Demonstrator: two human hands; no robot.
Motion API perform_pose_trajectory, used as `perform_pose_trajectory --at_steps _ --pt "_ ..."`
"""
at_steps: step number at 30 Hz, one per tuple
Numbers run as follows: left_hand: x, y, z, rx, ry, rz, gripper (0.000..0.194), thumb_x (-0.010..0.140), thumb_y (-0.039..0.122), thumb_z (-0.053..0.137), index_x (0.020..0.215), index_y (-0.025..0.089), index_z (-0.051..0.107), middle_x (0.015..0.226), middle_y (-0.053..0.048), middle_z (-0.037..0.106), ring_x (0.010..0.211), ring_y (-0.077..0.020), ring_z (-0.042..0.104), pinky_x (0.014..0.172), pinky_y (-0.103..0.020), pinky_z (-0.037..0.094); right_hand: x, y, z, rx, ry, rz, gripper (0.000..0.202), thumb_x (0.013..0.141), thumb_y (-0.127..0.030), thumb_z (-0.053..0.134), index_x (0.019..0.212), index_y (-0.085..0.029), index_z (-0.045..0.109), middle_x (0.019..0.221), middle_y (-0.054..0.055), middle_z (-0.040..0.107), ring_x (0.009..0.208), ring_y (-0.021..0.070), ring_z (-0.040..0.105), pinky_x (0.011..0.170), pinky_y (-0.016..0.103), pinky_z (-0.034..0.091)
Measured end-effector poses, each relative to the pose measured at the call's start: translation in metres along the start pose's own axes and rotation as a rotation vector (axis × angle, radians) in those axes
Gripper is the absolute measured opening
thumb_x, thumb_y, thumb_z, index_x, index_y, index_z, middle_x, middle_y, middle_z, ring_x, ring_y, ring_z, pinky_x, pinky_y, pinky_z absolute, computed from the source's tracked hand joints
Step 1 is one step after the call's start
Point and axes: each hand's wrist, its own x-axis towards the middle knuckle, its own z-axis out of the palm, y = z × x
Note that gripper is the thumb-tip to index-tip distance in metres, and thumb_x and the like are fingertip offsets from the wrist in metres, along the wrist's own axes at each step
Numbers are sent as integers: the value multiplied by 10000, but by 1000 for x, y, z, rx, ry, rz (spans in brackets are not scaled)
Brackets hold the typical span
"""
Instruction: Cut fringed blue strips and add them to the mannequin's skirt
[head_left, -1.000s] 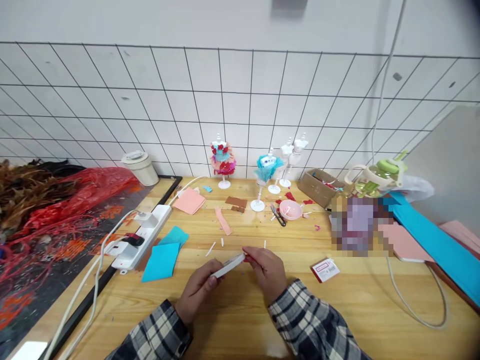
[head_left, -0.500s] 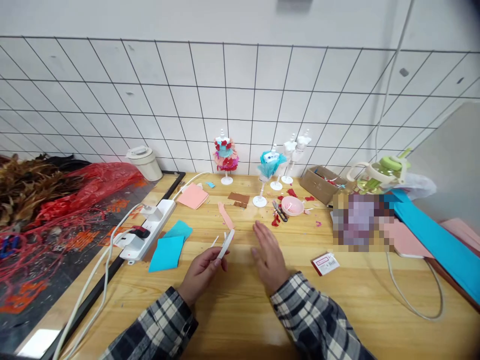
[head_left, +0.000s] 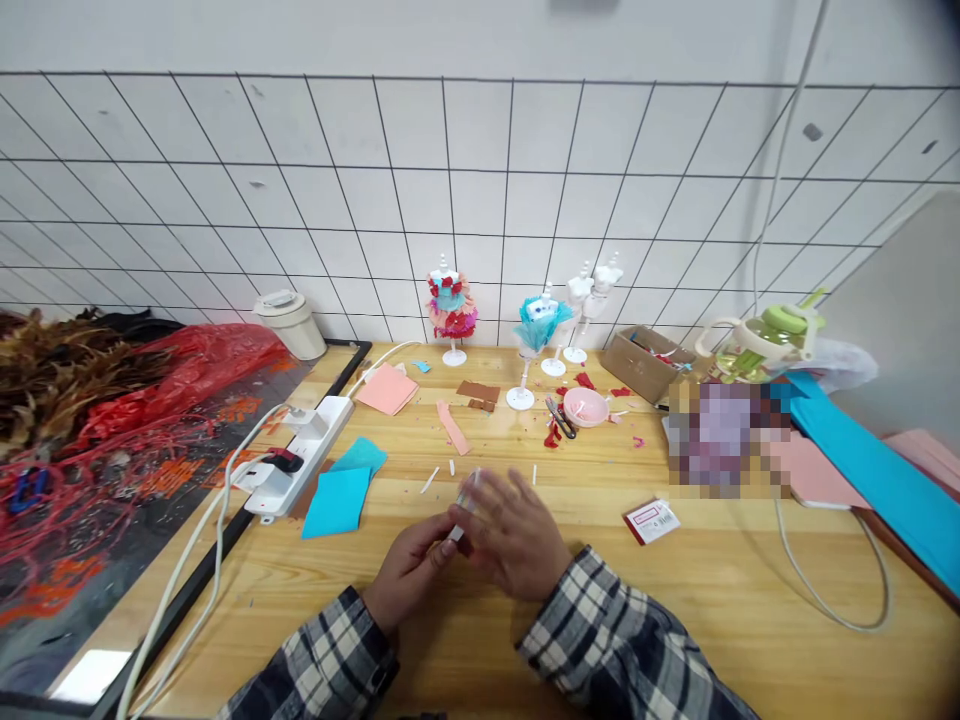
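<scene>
My left hand (head_left: 416, 560) is closed on a white strip (head_left: 455, 533) that points up and away from me. My right hand (head_left: 521, 535) lies across the strip's upper part, its fingers stretched out, apart and slightly blurred. Whether its fingertips press on the strip, I cannot tell. Beyond the hands lie a thin white piece (head_left: 430, 480), a shorter white bit (head_left: 451, 467) and another white sliver (head_left: 534, 475). Left of my left hand are blue sheets (head_left: 336, 503). A narrow pink strip (head_left: 452, 428) lies farther back.
Small dress-form stands, one in a ruffled dress (head_left: 452, 305) and one in blue tulle (head_left: 541, 325), line the back. Near them are a pink bowl (head_left: 586, 407), scissors (head_left: 561, 418) and a cardboard box (head_left: 646, 362). A power strip (head_left: 300, 460) runs left; a tag (head_left: 652, 521) lies right.
My right hand has moved left and over the white strip, beside my left hand. A white sliver now shows on the table where my right hand was.
</scene>
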Motion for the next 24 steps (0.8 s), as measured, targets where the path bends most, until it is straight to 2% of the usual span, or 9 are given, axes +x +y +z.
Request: perform_pose_trajectory --at_steps 2,4,6,9,11,14,19,21,24 --pt "1 2 -2 119 -39 83 294 965 356 423 1052 210 663 969 -70 708 962 -224 644 1063 -413 391 1 5 0 30 129 404 581 996 -321 273 1551 -223 133 1453 130 489 1324 237 479 1111 503 346" --pt "2 2 -3 220 -87 188 285 972 294 400 1107 211 638 1046 -77 696 1042 -217 625 1159 -444 270 -2 10 -2 104 267 587 590 1007 -335 247 1554 -169 102 1452 155 482 1333 230 468 1089 471 387" --pt "2 1 -3 282 -117 282 296 974 244 388 1189 213 589 1117 -78 680 1093 -200 608 1184 -439 235 -6 9 -4 193 336 408 608 999 -412 270 1552 -195 136 1502 131 420 1377 245 408 1107 477 368" --pt "3 -2 -1 336 -126 367 309 971 198 388 1241 213 538 1188 -78 660 1156 -182 586 1188 -408 250 -8 -1 -6 320 242 13 609 974 -532 279 1528 -279 251 1540 76 372 1400 277 373 1112 491 366" --pt "2 -5 -1 375 -122 400 311 968 171 386 1238 213 534 1209 -82 657 1174 -178 582 1187 -402 260 -6 -5 -5 407 184 127 583 986 -523 253 1519 -289 277 1497 79 441 1351 265 448 1097 477 390" --pt "1 -8 -2 465 -125 444 310 957 131 398 1220 213 542 1207 -82 666 1187 -172 577 1184 -404 266 -3 -3 -2 576 248 512 591 1004 -486 246 1542 -245 200 1420 110 531 1263 236 545 1075 452 411" --pt "5 -7 1 671 -140 465 350 921 73 450 1210 232 566 1238 -63 662 1270 -170 512 1170 -412 290 -1 -6 -1 1023 167 553 620 926 -620 401 1382 -214 505 1195 121 688 1101 252 648 932 412 517" --pt "7 -3 3 757 -163 399 357 891 49 454 1164 225 602 1259 -68 647 1278 -188 499 1164 -446 294 0 -9 0 1041 143 612 461 871 -558 572 1148 -202 670 1007 99 744 969 239 688 884 390 532" --pt "9 3 5 800 -148 298 352 839 22 436 1058 204 642 1154 -71 675 1164 -191 564 1159 -483 290 1 -10 2 1115 139 680 318 814 -486 680 904 -182 695 851 74 739 829 209 694 817 362 538"
